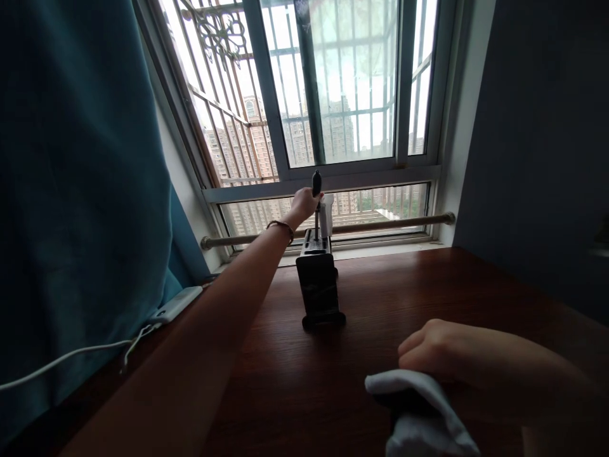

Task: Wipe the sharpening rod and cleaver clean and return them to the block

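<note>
My left hand (304, 202) reaches far forward over the desk, its fingers closed at a dark-handled tool with a thin shaft (316, 184), which looks like a screwdriver. The shaft stands upright in a black desk holder (320, 289) with a slanted front panel and a small lip. Beside the shaft, a white object (327, 217) stands up from the same holder; its kind is unclear. At the lower right, my right hand (435, 346) is closed on a pale grey cloth (428, 412), which hangs in folds below the fingers over the desk.
The brown wooden desk (394, 298) runs up to a barred window (352, 95). A horizontal rail (390, 224) crosses low before the glass. On the left hang a blue curtain (95, 190), a white power strip (178, 304) and its white cable (66, 360).
</note>
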Motion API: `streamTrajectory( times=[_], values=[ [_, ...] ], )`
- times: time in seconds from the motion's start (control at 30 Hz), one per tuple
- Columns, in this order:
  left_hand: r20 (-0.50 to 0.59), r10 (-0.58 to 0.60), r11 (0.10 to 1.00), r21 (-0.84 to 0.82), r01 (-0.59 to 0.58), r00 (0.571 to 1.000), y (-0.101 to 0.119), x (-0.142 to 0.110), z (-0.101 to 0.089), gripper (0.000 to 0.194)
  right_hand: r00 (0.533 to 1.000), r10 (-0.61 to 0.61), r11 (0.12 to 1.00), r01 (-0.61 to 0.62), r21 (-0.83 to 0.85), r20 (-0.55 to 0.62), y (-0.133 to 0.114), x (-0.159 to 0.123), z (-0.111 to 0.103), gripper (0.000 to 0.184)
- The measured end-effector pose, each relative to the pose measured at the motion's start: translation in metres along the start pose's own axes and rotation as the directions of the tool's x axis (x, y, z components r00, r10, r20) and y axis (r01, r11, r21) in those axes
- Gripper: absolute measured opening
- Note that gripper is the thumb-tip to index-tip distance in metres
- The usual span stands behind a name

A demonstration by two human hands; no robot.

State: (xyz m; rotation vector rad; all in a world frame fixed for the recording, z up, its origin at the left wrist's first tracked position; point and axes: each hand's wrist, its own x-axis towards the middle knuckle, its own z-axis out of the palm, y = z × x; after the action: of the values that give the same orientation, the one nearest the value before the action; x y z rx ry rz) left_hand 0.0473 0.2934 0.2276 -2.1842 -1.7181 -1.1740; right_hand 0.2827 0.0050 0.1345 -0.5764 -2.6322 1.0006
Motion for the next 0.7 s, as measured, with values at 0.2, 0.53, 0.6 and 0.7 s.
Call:
streamTrajectory(
  times=[0.2,0.53,0.6,0.7],
  values=[
    [0.113,-0.099,0.995,-0.002,0.1,0.989,-0.036,-0.023,0.038,0.028,0.999,-0.032,0.998,0.032,-0.045,0.01,-0.005,0.003,0.0,0.027],
    [0.228,-0.124,0.99,-0.034,0.136,0.966,-0.047,-0.037,0.036,0.019,0.999,-0.016,1.0,0.016,-0.027,0.03,-0.004,0.008,-0.001,0.026],
    [0.227,-0.134,0.988,-0.039,0.146,0.965,-0.046,-0.038,0.035,0.018,0.999,-0.017,0.999,0.018,-0.029,0.029,-0.005,0.007,-0.001,0.025],
    [0.144,-0.137,0.988,-0.047,0.145,0.98,-0.039,-0.037,0.029,0.028,1.0,-0.017,0.999,0.018,-0.042,0.017,-0.004,0.005,0.001,0.026]
  ],
)
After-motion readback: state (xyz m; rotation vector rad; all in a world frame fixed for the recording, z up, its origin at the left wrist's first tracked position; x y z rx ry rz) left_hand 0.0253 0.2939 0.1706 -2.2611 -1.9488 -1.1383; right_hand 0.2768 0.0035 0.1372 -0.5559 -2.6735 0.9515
